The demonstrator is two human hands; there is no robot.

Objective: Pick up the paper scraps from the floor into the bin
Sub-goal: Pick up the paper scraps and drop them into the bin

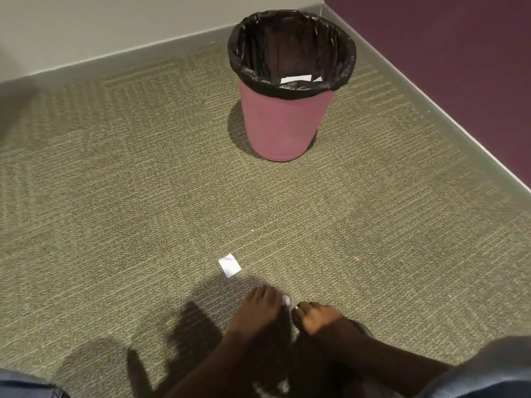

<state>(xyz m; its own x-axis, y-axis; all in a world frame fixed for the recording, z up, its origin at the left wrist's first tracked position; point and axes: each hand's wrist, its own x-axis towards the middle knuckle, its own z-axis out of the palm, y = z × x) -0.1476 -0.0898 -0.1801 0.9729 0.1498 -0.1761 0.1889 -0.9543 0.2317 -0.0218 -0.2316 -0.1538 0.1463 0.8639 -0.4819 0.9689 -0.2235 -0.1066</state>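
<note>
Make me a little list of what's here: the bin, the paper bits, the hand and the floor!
bin: pink bin, upright near the corner, black bag liner
in bin: white paper visible inside
floor scrap: one white paper scrap lying on the carpet, apart from the bin
hand: one hand low at the carpet, a small white bit at its fingertips
foot: a foot beside the hand
</note>
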